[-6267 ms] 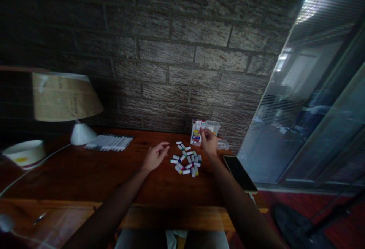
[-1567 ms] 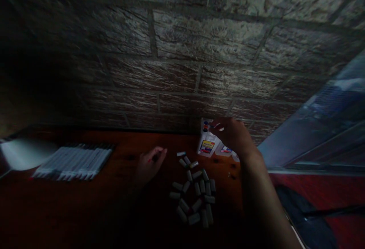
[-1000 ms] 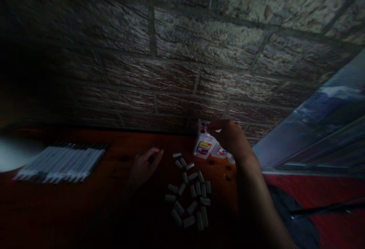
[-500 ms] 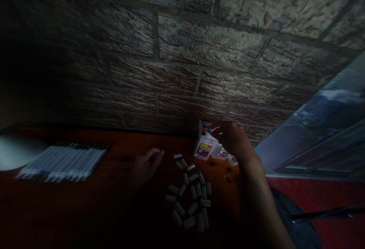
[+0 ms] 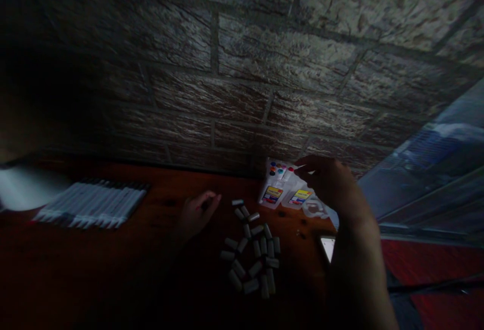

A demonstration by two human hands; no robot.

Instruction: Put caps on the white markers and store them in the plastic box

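On the dark counter [image 5: 162, 189], I see the right hand [image 5: 327, 179] has just slid away from the clear box [image 5: 275, 185]. More bright ends show up top, so it seems fuller. Its grip is just beside a red end [image 5: 291, 169]; I can't tell if it holds that. Far left lies a row of pens [image 5: 93, 204]. The left hand [image 5: 198, 214] is curled; I can't tell if it holds anything. The right arm [image 5: 361, 249] partly hides a lit phone [image 5: 328, 249]. Short white sticks [image 5: 257, 248] lie in front of the box.
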